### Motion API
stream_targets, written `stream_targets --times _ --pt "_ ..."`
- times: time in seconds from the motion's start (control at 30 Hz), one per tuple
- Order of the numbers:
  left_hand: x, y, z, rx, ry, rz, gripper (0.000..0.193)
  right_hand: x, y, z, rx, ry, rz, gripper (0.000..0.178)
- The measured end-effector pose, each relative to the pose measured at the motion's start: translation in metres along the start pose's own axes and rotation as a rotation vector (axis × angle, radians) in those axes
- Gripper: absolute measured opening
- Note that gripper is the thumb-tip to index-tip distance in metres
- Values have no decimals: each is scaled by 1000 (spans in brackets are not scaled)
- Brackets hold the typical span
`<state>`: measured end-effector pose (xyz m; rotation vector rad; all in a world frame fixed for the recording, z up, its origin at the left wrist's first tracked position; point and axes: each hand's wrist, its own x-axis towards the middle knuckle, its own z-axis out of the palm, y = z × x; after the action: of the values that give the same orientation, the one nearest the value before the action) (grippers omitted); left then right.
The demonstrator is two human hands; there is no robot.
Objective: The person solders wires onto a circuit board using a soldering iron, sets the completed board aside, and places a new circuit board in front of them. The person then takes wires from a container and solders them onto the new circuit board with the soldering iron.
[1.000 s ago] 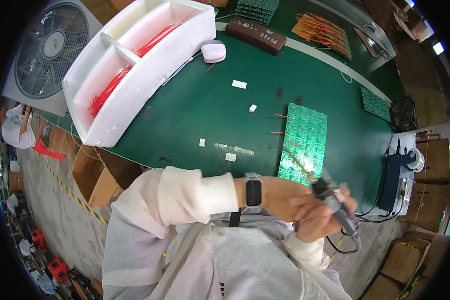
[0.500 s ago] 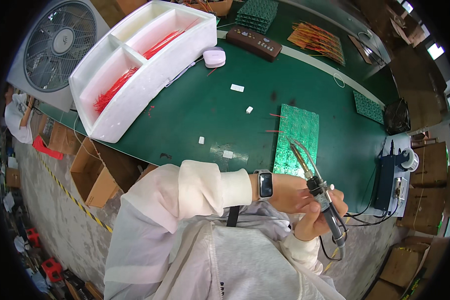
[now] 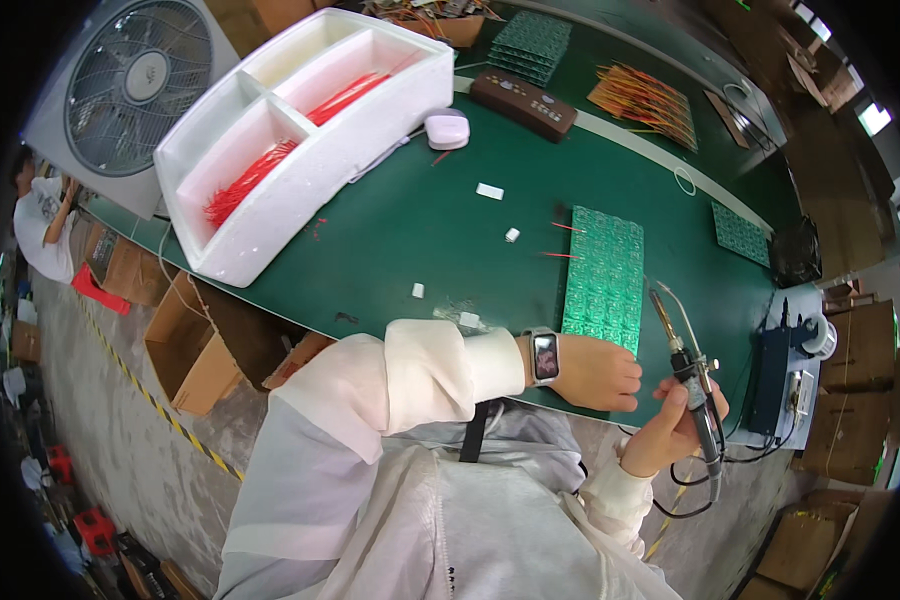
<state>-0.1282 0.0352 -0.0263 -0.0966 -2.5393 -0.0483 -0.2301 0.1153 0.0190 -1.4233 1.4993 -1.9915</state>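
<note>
A green circuit board panel [image 3: 604, 275] lies on the green tabletop, with two short red wires [image 3: 560, 254] sticking out past its left edge. Over the panel's near edge sits my left hand [image 3: 596, 374], a watch on its wrist and the fingers curled; what they may hold is hidden. My right hand [image 3: 678, 428] is closed round the grip of a soldering iron [image 3: 692, 385]. A thin curved metal tube runs alongside the iron's tip. That tip points up and away, just right of the panel and apart from it.
At left stands a white foam box [image 3: 310, 170] with red wires in its compartments, beside a fan [image 3: 140, 85]. Small white pieces [image 3: 489, 191] dot the table. A brown case [image 3: 523, 104] and stacked boards [image 3: 530, 47] lie far back. A blue soldering unit [image 3: 785, 365] stands right.
The soldering iron in my right hand has moved right, off the panel. My left hand has come away from the iron's handle. The whole view has shifted slightly.
</note>
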Motion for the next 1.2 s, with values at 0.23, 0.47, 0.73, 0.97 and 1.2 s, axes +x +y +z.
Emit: stream_targets --times 0.23,0.47,0.73,0.97,1.2 --pt "-47 35 -120 337 176 -530 12 13 30 10 61 17 70 28" --pt "-233 12 -272 576 296 -1411 12 10 48 40 184 -123 141 26" --pt "-304 -30 -271 242 83 -1722 13 8 59 61 199 -162 160 24" --pt "-305 -24 -278 244 209 -1781 12 9 53 65 207 -184 170 24" --pt "-302 -24 -283 102 512 -1741 11 8 52 63 195 -134 139 24"
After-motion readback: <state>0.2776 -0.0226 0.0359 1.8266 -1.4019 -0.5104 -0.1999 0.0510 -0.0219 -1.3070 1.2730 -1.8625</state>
